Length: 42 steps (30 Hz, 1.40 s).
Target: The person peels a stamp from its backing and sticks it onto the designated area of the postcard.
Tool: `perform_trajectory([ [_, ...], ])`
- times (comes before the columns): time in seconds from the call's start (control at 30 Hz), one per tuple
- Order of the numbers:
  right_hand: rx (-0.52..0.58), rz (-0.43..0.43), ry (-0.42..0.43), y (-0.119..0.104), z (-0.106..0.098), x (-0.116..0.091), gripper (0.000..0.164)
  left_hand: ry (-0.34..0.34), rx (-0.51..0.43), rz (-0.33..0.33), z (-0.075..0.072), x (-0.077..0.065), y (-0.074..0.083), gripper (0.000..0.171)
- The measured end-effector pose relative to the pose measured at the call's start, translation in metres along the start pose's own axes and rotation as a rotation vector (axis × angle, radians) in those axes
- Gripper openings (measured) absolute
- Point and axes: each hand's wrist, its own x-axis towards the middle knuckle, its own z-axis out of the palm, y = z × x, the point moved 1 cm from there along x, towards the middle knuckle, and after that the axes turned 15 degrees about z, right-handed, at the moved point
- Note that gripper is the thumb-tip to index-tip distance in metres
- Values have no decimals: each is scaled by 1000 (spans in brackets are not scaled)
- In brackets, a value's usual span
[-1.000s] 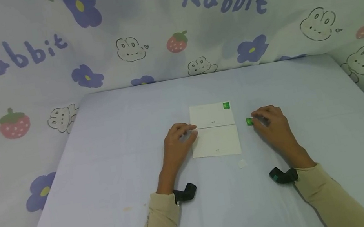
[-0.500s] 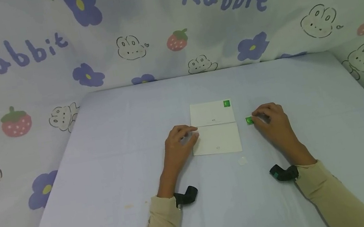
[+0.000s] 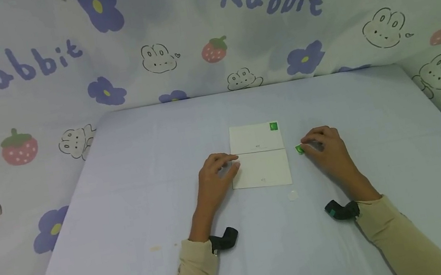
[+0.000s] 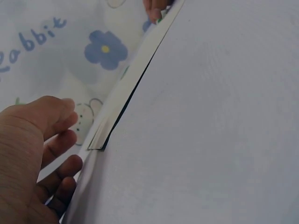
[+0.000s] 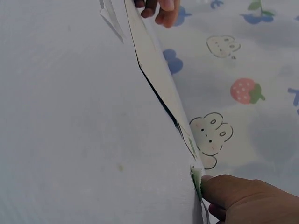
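Right hand (image 3: 331,151) pinches stamp (image 3: 299,149) right of cards (image 3: 262,169); left hand (image 3: 213,175) at their left edge, thumb and fingers apart.

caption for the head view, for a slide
Right hand pinches a small green sticker beside pale paper; left hand at the paper's left edge.

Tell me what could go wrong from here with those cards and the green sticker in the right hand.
The held green sticker sits askew in the right hand, so it might land crooked if pressed down. The lower card could slide, as the left hand is only at its left edge. The pale scrap near that card might catch underneath if it shifts.
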Motion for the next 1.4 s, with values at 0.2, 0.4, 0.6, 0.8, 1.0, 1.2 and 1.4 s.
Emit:
perform_trajectory([
  [0.2, 27, 22, 11, -1, 0, -1, 13, 4, -5, -8, -1, 0, 1, 18],
  [0.4, 89, 90, 58, 0, -3, -9, 19, 9, -40, -35, -1, -2, 5, 19],
  [0.6, 143, 132, 56, -2, -6, -21, 23, 14, -70, -30, 4, -6, 12, 19],
  [0.8, 158, 151, 46, -10, -4, -36, 23, 11, -59, -12, 10, -11, 23, 18],
  [1.0, 204, 117, 43, -21, 0, -51, 18, 3, -83, 10, 17, -14, 35, 18],
  [1.2, 253, 4, 42, -31, 8, -64, 4, -18, -122, 70, 28, -16, 49, 18],
  [1.4, 265, -179, 42, -42, 13, -76, 12, -60, -137, 148, 40, -19, 62, 20],
])
